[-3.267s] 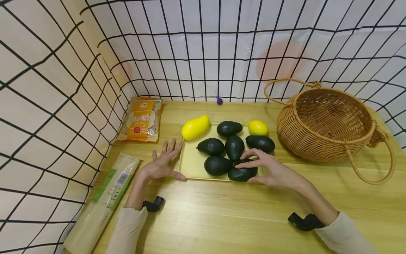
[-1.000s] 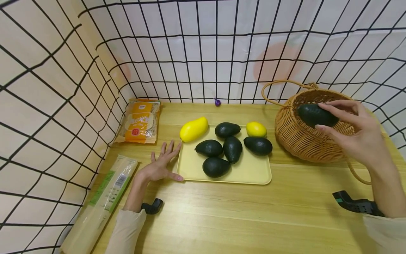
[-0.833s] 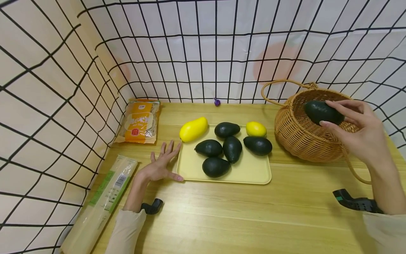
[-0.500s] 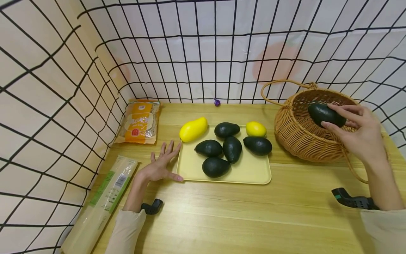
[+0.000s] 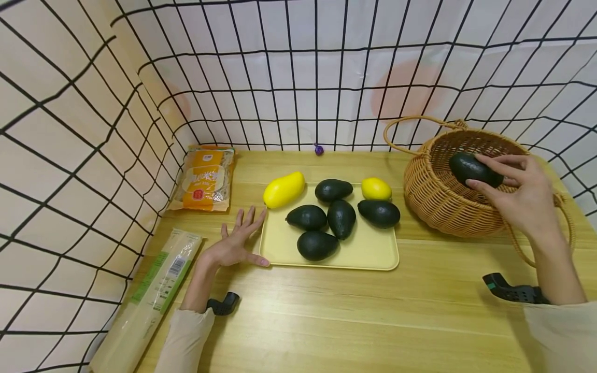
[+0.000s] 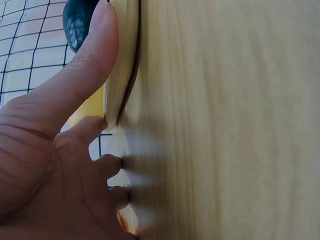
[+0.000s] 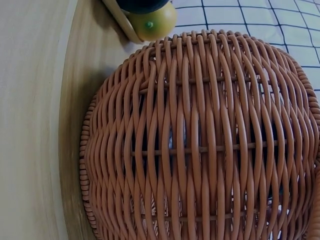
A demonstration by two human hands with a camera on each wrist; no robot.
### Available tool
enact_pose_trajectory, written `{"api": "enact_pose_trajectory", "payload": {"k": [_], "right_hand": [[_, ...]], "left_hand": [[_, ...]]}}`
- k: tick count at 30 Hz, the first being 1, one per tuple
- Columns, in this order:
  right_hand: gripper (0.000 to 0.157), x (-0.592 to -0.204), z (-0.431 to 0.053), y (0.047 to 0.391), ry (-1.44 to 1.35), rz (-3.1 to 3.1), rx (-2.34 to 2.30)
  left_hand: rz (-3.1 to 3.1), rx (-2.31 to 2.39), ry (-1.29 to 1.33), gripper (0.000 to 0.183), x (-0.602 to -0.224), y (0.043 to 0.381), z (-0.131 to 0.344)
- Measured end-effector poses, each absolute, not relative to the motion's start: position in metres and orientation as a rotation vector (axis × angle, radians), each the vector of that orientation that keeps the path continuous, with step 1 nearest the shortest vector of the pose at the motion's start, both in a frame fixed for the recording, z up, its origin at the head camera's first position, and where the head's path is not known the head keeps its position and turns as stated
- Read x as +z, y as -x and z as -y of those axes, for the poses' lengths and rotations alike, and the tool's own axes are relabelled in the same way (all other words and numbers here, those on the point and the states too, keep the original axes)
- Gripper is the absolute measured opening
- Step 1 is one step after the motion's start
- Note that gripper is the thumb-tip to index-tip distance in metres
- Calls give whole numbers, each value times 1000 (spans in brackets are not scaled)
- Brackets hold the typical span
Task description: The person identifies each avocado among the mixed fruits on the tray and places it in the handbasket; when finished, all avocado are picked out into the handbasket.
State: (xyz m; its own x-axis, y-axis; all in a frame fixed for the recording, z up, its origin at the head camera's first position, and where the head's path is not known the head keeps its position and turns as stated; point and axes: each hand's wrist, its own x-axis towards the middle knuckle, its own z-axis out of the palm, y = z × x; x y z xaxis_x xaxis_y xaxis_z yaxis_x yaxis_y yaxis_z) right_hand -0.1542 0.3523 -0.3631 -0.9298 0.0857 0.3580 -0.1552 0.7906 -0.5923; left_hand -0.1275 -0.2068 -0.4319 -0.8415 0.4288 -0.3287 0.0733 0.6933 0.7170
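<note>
My right hand (image 5: 527,194) pinches a dark green avocado (image 5: 473,169) between thumb and fingers, at the mouth of a round wicker basket (image 5: 448,207). In the right wrist view the basket's woven side (image 7: 200,135) fills most of the picture, and that hand is out of sight. With fingers spread, my left hand (image 5: 235,243) rests at the left edge of a pale yellow tray (image 5: 364,256); its thumb (image 6: 90,65) touches the rim. Several avocados (image 5: 317,245) lie on the tray. Along its back are a yellow mango-shaped fruit (image 5: 284,190) and a lemon (image 5: 376,189).
An orange food packet (image 5: 205,178) lies at the back left. Nearer me is a long clear pack with a green label (image 5: 149,295). Black wire grid (image 5: 303,77) borders the table's back and sides. A small purple item (image 5: 319,149) hangs at the back.
My right hand took the front right avocado off the tray and carried it right to the basket. Within the last second it shifted slightly there. The left hand stayed put.
</note>
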Motion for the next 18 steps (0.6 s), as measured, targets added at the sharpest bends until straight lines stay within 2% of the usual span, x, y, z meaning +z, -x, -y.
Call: {"api": "enact_pose_trajectory", "payload": {"k": [18], "right_hand": [[51, -359, -353, 157, -50, 2747, 919]], "left_hand": [[-2426, 1005, -395, 123, -434, 128, 208]]}}
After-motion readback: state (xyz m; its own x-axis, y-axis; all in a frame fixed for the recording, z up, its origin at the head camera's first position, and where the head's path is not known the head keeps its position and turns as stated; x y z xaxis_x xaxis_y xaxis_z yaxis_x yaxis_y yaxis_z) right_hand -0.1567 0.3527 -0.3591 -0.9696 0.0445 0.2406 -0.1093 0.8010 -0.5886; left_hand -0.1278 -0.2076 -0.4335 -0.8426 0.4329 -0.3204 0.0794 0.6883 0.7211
